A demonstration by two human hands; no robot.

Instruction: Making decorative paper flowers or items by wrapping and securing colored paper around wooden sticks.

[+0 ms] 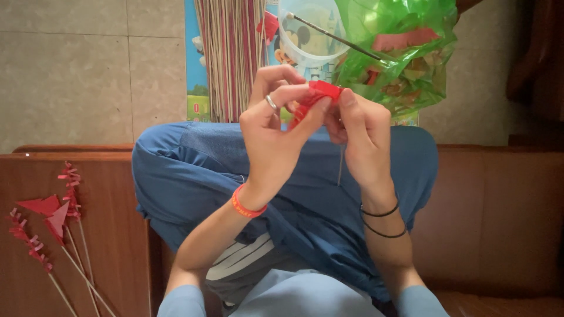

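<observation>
A: How far along is the paper-and-stick work?

B: 4 finished red paper sticks (53,229) lie on the brown bench (511,217). Another is in hand, perhaps half wound.

A: And the grip?

B: The left hand (273,138) and the right hand (361,138) pinch the crumpled red paper strip (317,95) above the lap, on a thin stick (340,167).

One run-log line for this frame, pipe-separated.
left hand: pinches red paper piece | right hand: pinches same piece, thin stick hanging below | finished red paper sticks lower left
</observation>
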